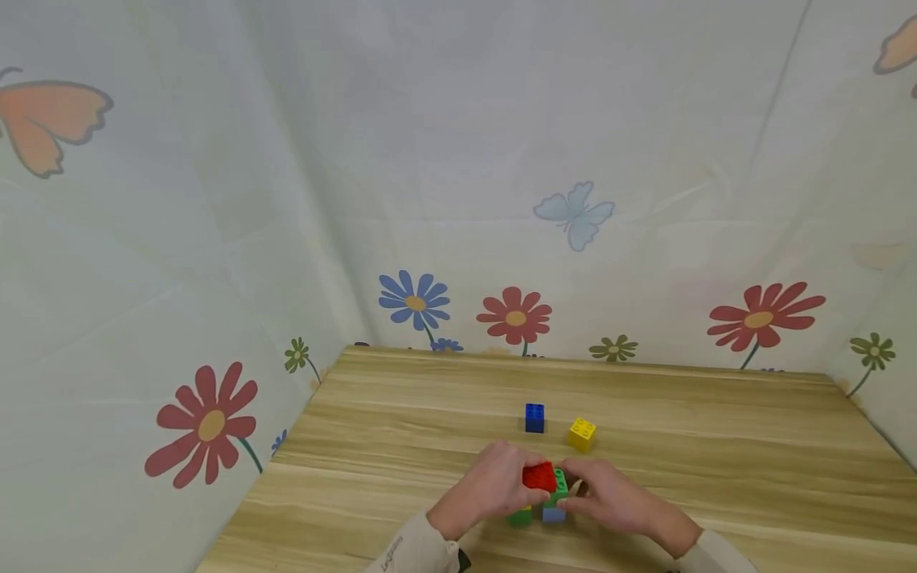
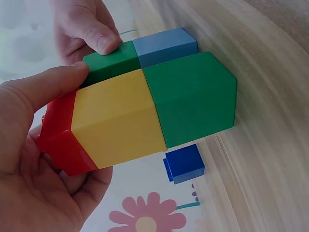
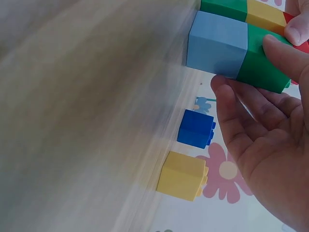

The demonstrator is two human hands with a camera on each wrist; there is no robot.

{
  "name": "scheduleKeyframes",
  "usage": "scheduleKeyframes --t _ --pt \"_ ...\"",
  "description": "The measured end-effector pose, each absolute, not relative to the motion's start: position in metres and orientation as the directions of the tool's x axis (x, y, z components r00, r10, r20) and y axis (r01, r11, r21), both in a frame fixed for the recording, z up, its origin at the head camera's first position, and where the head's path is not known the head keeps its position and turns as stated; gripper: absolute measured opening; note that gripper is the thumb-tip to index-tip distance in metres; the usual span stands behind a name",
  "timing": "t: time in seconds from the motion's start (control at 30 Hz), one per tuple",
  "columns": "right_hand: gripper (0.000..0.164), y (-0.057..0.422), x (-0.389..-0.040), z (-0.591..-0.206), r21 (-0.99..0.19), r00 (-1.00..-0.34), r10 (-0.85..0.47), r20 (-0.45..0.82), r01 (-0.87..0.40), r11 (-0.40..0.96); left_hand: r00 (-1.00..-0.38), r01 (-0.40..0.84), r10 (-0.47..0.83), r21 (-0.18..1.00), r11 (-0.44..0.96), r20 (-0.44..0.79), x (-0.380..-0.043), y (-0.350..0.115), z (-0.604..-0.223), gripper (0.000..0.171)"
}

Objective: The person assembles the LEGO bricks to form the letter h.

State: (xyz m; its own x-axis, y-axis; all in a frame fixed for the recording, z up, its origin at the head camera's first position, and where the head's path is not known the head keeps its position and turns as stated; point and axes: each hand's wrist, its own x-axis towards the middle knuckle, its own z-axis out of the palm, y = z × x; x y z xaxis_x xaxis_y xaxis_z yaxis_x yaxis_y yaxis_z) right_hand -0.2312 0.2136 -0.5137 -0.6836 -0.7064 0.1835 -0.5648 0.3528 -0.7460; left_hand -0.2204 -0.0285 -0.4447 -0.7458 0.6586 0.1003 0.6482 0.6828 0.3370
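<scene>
Two stacks of toy building bricks stand side by side on the wooden table. The left one has a green brick (image 2: 190, 99) at the bottom, a yellow brick (image 2: 116, 118) above it and a red brick (image 1: 539, 477) on top. My left hand (image 1: 494, 484) holds the red brick between thumb and fingers. Beside it, a light blue brick (image 3: 217, 43) carries a second green brick (image 3: 263, 63). My right hand (image 1: 616, 497) pinches this upper green brick, thumb on the near side and fingers on the far side.
Beyond the hands, a dark blue brick (image 1: 534, 418) and a loose yellow brick (image 1: 583, 434) stand apart on the table (image 1: 415, 406). A white cloth with printed flowers and butterflies (image 1: 458, 159) hangs behind the table's back edge and along its left side.
</scene>
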Motion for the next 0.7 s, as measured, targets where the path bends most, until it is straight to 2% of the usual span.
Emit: scheduleKeyframes --t 0.1,0.2,0.4,0.57,0.7 --pt "0.039 0.221 -0.249 -0.546 -0.761 -0.683 -0.706 0.187 -0.555 0.336 -0.747 0.645 0.657 0.351 0.679 0.102 -0.221 -0.029 -0.446 0.039" --pt "0.038 0.226 -0.256 -0.559 -0.764 -0.680 -0.706 0.198 -0.559 0.323 -0.765 0.607 0.640 0.417 0.676 0.076 -0.222 -0.029 -0.448 0.040" --pt "0.038 0.214 -0.229 -0.509 -0.791 -0.734 -0.668 0.122 -0.479 0.382 -0.811 0.451 0.585 0.621 0.641 -0.014 -0.226 -0.030 -0.452 0.039" --pt "0.035 0.209 -0.223 -0.497 -0.801 -0.747 -0.655 0.113 -0.458 0.385 -0.805 0.470 0.594 0.588 0.658 -0.021 -0.227 -0.032 -0.449 0.041" --pt "0.034 0.206 -0.219 -0.489 -0.786 -0.726 -0.671 0.147 -0.498 0.367 -0.807 0.481 0.590 0.548 0.684 -0.028 -0.226 -0.032 -0.448 0.042"
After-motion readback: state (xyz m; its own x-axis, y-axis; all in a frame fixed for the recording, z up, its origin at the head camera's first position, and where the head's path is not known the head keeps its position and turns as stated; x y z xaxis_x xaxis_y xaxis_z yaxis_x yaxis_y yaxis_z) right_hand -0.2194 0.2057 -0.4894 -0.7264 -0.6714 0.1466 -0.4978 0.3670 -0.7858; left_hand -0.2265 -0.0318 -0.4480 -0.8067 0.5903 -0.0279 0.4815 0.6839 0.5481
